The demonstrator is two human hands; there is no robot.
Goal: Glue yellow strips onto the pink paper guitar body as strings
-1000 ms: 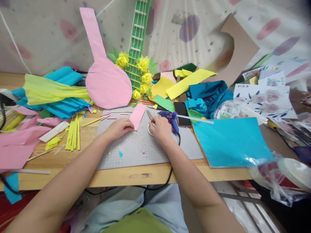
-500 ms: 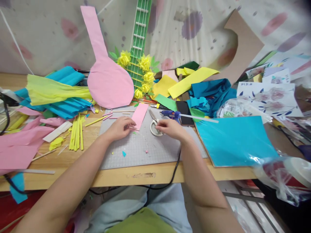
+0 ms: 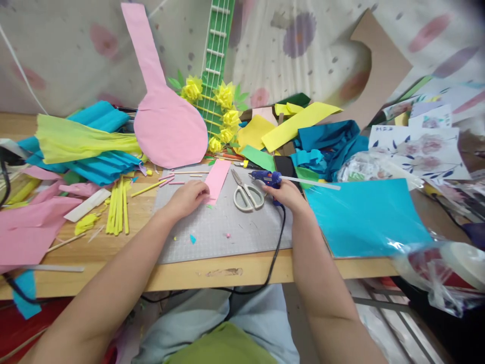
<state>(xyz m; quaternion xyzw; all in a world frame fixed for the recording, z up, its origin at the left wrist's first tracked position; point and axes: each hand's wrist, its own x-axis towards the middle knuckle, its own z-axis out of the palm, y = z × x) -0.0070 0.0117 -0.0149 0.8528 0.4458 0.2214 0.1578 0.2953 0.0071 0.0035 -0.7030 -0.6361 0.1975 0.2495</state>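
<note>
My left hand point(image 3: 189, 198) is closed at the left edge of a pink paper strip point(image 3: 219, 178), its fingertips pinching a thin pink stick that barely shows. On the right, my right hand point(image 3: 287, 194) has its fingers around the handle of a blue glue gun point(image 3: 266, 177), which lies with a clear glue stick point(image 3: 310, 183) jutting from its back. Between the hands, scissors point(image 3: 247, 194) with pale handles rest partly spread on the grey cutting mat point(image 3: 212, 242). Several thin pink sticks point(image 3: 166, 179) lie beyond my left hand.
A pink guitar-shaped cutout point(image 3: 170, 126) leans at the back beside a green one with yellow flowers point(image 3: 225, 96). Yellow strips point(image 3: 118, 207) lie left; a blue sheet point(image 3: 367, 217) lies right. The gun's black cord point(image 3: 278, 253) hangs over the table edge.
My right hand has let go of the scissors and moved right onto the glue gun's handle. The scissors now lie flat on the mat. My left hand has hardly moved.
</note>
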